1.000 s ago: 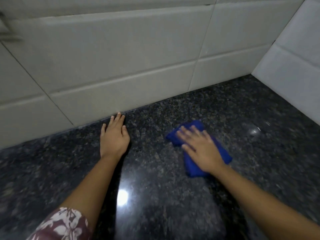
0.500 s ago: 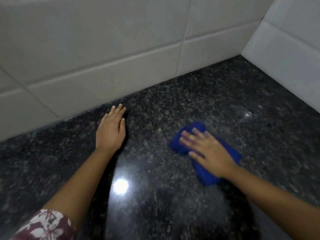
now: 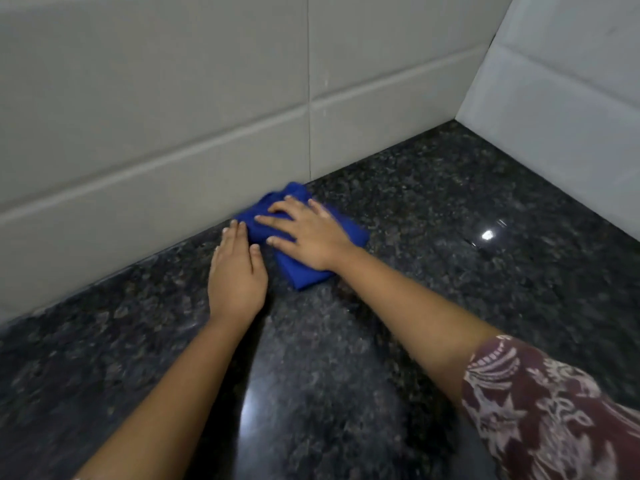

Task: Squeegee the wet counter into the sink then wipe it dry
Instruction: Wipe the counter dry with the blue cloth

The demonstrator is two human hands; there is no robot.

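Head view: blue cloth [image 3: 304, 271] under right hand [image 3: 311, 237].

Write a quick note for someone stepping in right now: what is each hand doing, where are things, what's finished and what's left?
Right hand: flat, pressing the folded blue cloth on the dark speckled granite counter, at the white tiled wall.
Left hand: flat on the counter, empty, beside the cloth.
Done: apparently the squeegeeing; no squeegee or sink is in view.
Left: drying the counter towards the right corner.
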